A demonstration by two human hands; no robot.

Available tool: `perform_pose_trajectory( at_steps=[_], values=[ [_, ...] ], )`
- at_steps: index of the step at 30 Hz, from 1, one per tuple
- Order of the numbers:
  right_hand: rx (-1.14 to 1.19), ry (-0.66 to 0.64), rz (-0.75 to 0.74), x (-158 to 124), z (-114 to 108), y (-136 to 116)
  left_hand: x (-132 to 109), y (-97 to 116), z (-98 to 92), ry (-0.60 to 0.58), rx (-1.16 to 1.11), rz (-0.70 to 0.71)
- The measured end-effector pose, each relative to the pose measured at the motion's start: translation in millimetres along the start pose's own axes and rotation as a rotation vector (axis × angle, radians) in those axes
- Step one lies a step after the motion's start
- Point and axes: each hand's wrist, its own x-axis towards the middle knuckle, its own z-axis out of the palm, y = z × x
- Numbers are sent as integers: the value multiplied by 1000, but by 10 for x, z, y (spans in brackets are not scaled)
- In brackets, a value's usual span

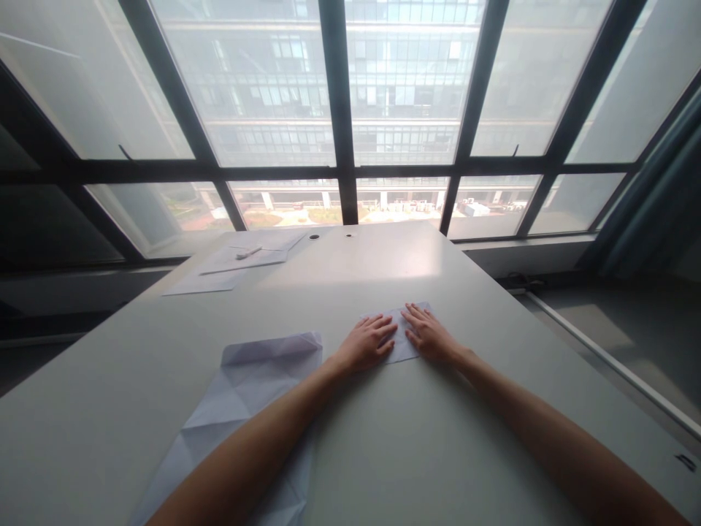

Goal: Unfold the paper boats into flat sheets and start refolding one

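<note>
A small piece of white paper (404,349) lies flat on the white table (493,409). On its left part rests my left hand (368,342), palm down with the fingers stretched out. My right hand (430,333) lies flat over the paper's right side, fingers spread. Parts of the paper are hidden under both hands. A larger creased sheet of paper (246,394) with fold lines lies to the left, and my left forearm passes over it.
Farther left on the table are several white sheets (219,281) with a small whitish object (249,253) on top. Two round holes, one of them a dark grommet (314,237), sit near the far edge. Large windows (405,80) stand behind, and a curtain (651,175) hangs at right.
</note>
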Motion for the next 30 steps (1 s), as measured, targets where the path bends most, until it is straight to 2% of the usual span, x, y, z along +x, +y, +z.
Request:
perform_pose_trajectory(
  at_steps=[8, 11, 17, 22, 24, 30],
  values=[
    [-20, 308, 255, 17, -62, 221, 0, 1, -5, 3, -13, -13],
    [3, 360, 306, 17, -81, 270, 0, -1, -5, -2, -21, -15],
    [116, 418, 299, 30, -76, 290, 0, -5, -7, -17, -18, -25],
    [239, 556, 188, 48, -89, 323, -3, -4, -9, -12, -22, -22],
    [285, 568, 191, 46, -102, 332, -6, -6, -6, -4, -27, -20],
    [368, 481, 318, 27, -176, 353, -8, -8, -3, 6, -39, -22]
  ],
)
